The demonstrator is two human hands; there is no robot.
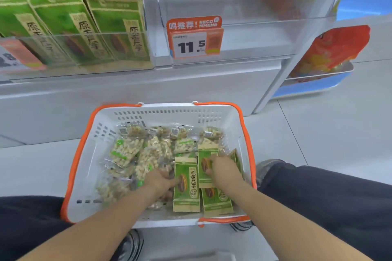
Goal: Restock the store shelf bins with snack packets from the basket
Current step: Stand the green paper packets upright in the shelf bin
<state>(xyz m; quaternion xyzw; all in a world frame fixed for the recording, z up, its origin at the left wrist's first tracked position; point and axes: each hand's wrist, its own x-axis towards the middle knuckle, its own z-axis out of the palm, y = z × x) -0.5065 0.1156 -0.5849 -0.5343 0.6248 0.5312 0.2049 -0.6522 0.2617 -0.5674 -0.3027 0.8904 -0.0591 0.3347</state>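
Fingers of the left hand (159, 180) curl against the left edge of a green sunflower-seed packet (186, 186) lying flat in the basket (169, 112); fingers of the right hand (222, 168) curl over a second green packet (206, 165) just beside it, gripping its upper part. Basket: white plastic, orange rim and handles, on the floor between the person's knees. Contents: three green seed packets at the right, a fourth (237, 158) partly hidden behind the right hand; clear peanut packets (127, 152) heaped across the left and far side. Shelf above: left bin holds upright green seed boxes (84, 27); middle clear bin (233, 6) bears an orange price tag (195, 37) reading 11.5. Red snack bag (333, 48) on a side rack at right.
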